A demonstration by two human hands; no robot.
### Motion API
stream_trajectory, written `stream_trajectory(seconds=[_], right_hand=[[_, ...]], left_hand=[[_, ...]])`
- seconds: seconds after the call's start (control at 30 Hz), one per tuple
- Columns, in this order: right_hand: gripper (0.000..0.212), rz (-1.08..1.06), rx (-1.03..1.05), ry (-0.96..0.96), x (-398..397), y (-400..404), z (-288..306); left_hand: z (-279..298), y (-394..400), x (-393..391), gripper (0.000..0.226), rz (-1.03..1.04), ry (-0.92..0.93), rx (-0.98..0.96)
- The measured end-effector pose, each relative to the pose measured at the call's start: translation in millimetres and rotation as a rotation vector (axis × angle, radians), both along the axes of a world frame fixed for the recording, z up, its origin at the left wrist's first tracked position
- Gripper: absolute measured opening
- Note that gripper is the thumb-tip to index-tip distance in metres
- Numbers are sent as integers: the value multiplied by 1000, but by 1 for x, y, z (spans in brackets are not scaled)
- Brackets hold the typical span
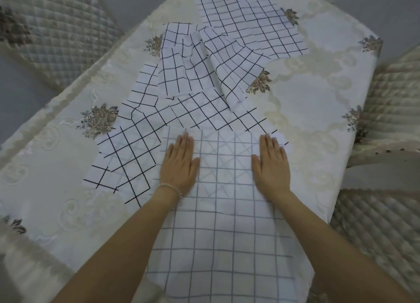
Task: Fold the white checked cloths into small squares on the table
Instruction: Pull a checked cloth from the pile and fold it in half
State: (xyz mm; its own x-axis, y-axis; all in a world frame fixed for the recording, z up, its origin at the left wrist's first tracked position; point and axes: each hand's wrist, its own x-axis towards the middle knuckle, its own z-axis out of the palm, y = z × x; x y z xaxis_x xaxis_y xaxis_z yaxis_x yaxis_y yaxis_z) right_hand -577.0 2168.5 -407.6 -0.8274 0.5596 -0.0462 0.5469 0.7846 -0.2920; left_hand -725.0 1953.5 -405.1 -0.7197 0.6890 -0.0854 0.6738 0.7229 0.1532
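Note:
A white checked cloth (pixel 222 230) lies spread flat in front of me, its pale side up, reaching from the near table edge to mid-table. My left hand (pixel 180 164) presses flat on its far left part, fingers straight. My right hand (pixel 271 163) presses flat on its far right part, near the far right corner. Under its far edge lie more checked cloths (pixel 134 148), unfolded and overlapping. A crumpled checked cloth (pixel 195 61) lies beyond them, and another flat checked cloth (pixel 247 20) lies at the far end.
The table (pixel 322 93) wears a cream floral embroidered tablecloth. Quilted chair cushions stand around it: one at far left (pixel 52 27), one at the right (pixel 393 102) and one at near right (pixel 381 230). The table's right edge runs close to my right hand.

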Motion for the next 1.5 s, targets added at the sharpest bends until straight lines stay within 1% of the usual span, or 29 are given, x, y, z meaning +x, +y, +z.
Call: stream_trajectory(seconds=[0.27,0.33,0.43,0.53,0.6,0.67,0.77,0.83,0.9,1.03,1.1,1.17,1.23,1.3,1.37,1.43,1.5], right_hand=[[66,-19,13,-8,2,2,1],[66,-20,15,-8,3,2,2],[66,-21,19,-9,2,2,3],[65,-32,17,-21,2,2,4],[65,-24,14,-29,2,1,6],[64,-19,2,-36,2,1,6],[65,-17,-11,-39,3,0,7],[65,-18,-11,-25,2,0,7],[64,-22,-14,-22,2,1,8],[65,-19,11,-28,2,1,6],[68,-14,20,-59,2,3,7],[71,3,76,-112,0,1,15],[67,43,119,-57,-4,-20,28],[60,119,39,14,0,-65,33],[58,182,-37,6,10,-105,26],[57,169,-47,-10,23,-111,14],[58,140,-18,-26,40,-94,5]], left_hand=[[6,4,2,64,58,22,7],[8,23,14,63,-11,19,34],[8,63,38,61,-198,-37,53],[4,73,37,61,-251,-37,13],[2,57,20,62,-207,-28,21],[2,31,-1,62,-117,-11,17],[7,-6,-30,63,-13,-12,-30],[12,-9,-33,68,3,1,-70],[23,7,-16,69,-35,21,-52],[31,39,67,60,-244,-60,113],[30,35,88,57,-250,-94,117],[25,22,91,56,-193,-72,111],[25,14,90,56,-170,-47,78],[25,14,96,58,-181,-73,48],[23,16,104,62,-199,-108,27],[15,11,104,61,-241,-80,6],[6,-5,92,58,-268,-44,-5]])
